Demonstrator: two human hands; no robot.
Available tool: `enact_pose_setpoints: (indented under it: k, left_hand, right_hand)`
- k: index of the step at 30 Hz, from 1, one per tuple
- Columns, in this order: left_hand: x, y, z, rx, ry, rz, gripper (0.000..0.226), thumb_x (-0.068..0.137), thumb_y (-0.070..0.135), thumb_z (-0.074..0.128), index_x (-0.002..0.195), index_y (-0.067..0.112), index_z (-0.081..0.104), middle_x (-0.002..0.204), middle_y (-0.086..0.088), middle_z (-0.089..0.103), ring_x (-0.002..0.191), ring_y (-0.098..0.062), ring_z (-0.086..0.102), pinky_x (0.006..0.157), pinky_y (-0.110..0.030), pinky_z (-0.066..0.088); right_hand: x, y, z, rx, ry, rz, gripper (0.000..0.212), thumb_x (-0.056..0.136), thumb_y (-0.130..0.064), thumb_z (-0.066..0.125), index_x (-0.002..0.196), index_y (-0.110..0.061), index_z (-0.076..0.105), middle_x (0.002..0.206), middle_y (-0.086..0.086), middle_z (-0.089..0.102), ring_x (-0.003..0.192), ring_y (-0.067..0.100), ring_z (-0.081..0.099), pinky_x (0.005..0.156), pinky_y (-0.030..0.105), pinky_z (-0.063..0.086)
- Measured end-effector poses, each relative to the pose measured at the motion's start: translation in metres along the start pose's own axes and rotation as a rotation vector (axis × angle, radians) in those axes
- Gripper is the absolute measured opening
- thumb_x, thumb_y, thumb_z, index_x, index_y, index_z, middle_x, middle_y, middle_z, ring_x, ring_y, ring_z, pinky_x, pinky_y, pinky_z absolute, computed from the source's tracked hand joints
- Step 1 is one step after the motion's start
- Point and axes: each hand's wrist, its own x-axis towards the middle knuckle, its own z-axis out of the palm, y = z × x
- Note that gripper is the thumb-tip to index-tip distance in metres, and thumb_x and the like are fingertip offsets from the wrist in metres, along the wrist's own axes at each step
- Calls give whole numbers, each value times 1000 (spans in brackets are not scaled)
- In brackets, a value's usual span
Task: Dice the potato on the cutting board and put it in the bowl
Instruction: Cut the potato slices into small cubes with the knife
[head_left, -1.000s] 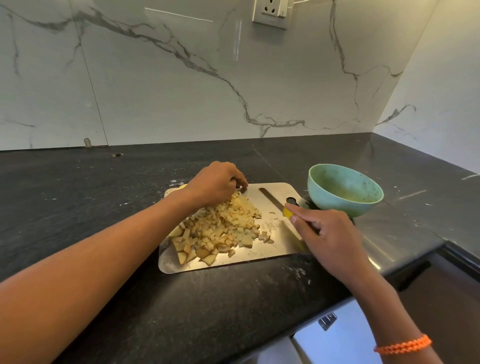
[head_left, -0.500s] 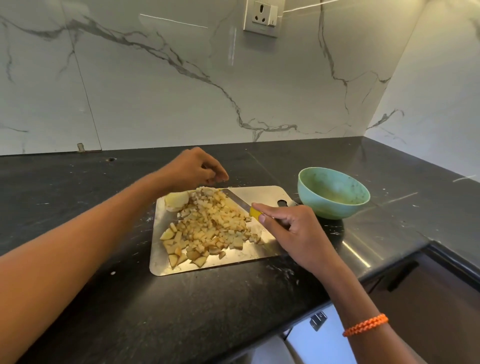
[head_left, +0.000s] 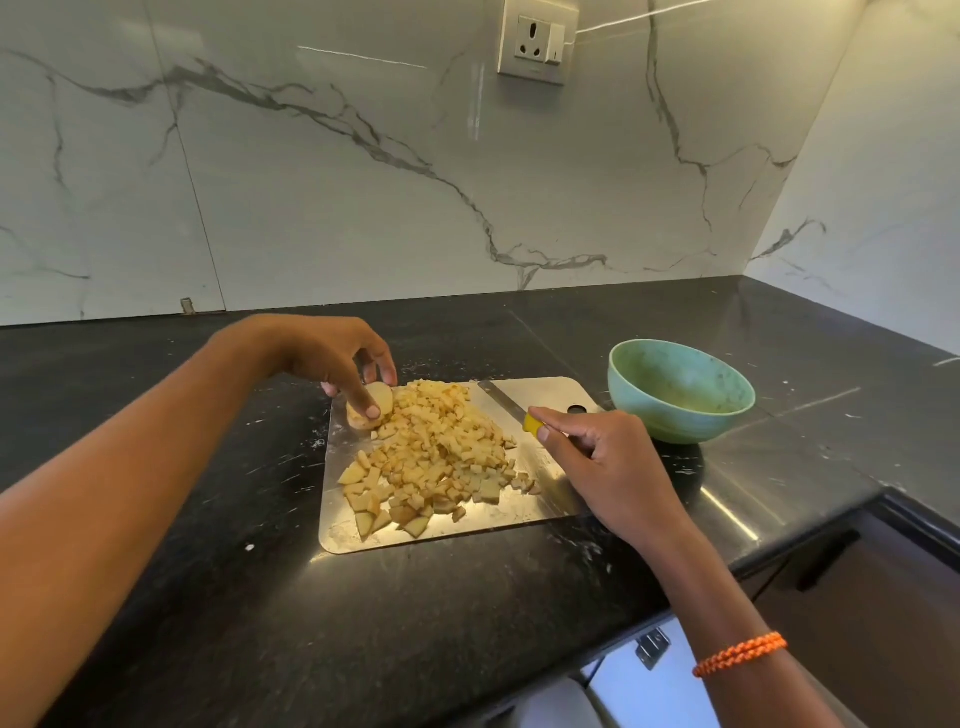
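Steel cutting board carries a large heap of diced potato, so most cutting looks done. The left hand pinches one uncut potato piece at the board's far left corner, while the right hand grasps the knife. Beside the board's far right corner, the green bowl holds no dice yet.

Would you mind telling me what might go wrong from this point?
1. The left hand pinches a small potato end at the cutting board corner; cutting so small a piece risks nicking fingertips.
2. Diced potato lies heaped near the board's edges; scraping toward the green bowl may scatter pieces.
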Motion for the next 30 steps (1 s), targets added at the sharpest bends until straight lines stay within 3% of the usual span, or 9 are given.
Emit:
enact_pose_setpoints:
  k: [7, 11, 16, 21, 26, 28, 30]
  left_hand:
    - [3, 12, 5, 90, 50, -61, 40, 80, 28, 91, 112, 24, 67, 117, -1, 67, 109, -25, 64, 101, -45, 56]
    - [3, 11, 6, 76, 52, -87, 41, 79, 28, 91, 109, 24, 64, 119, -2, 67, 110, -24, 64, 103, -44, 56]
    - [2, 13, 3, 67, 111, -31, 41, 74, 21, 95, 104, 27, 67, 113, 0, 67, 105, -23, 65, 97, -46, 58]
    - [-12, 8, -15, -176, 98, 95, 23, 86, 4, 82, 104, 18, 76, 106, -6, 77, 103, -28, 72, 87, -37, 62]
    - [-31, 22, -34, -388, 138, 179, 24, 90, 11, 73, 114, 9, 75, 106, -10, 77, 98, -29, 75, 82, -34, 65]
    - [-27, 36, -30, -418, 218, 240, 24, 90, 16, 72, 114, 11, 76, 105, -8, 77, 97, -26, 76, 80, -32, 64]
    - [-16, 54, -17, -443, 304, 288, 21, 93, 15, 72, 113, 14, 77, 104, -6, 77, 97, -22, 76, 79, -30, 63]
  right_hand:
    - [1, 2, 1, -8, -2, 3, 31, 101, -40, 61, 131, -36, 68, 114, -19, 74, 98, -4, 67, 82, 28, 57]
    - [1, 1, 1, -7, -3, 4, 30, 101, -40, 61, 130, -37, 68, 109, -20, 75, 93, -1, 68, 74, 19, 48]
    - [1, 1, 0, -8, 6, 7, 30, 101, -41, 61, 130, -38, 68, 118, -19, 73, 105, -2, 67, 87, 30, 58]
    - [0, 0, -1, 72, 35, 8, 30, 101, -36, 63, 130, -33, 69, 123, -16, 70, 113, -6, 65, 95, 34, 58]
    - [0, -1, -3, 115, 76, 9, 30, 101, -34, 64, 130, -30, 70, 125, -17, 69, 115, -7, 63, 97, 34, 58]
    - [0, -2, -4, 108, 134, 15, 30, 101, -35, 64, 130, -28, 70, 117, -17, 73, 105, -2, 69, 89, 36, 61]
    - [0, 0, -5, 84, 212, 25, 30, 102, -37, 63, 130, -29, 70, 95, -19, 77, 81, 6, 72, 70, 40, 61]
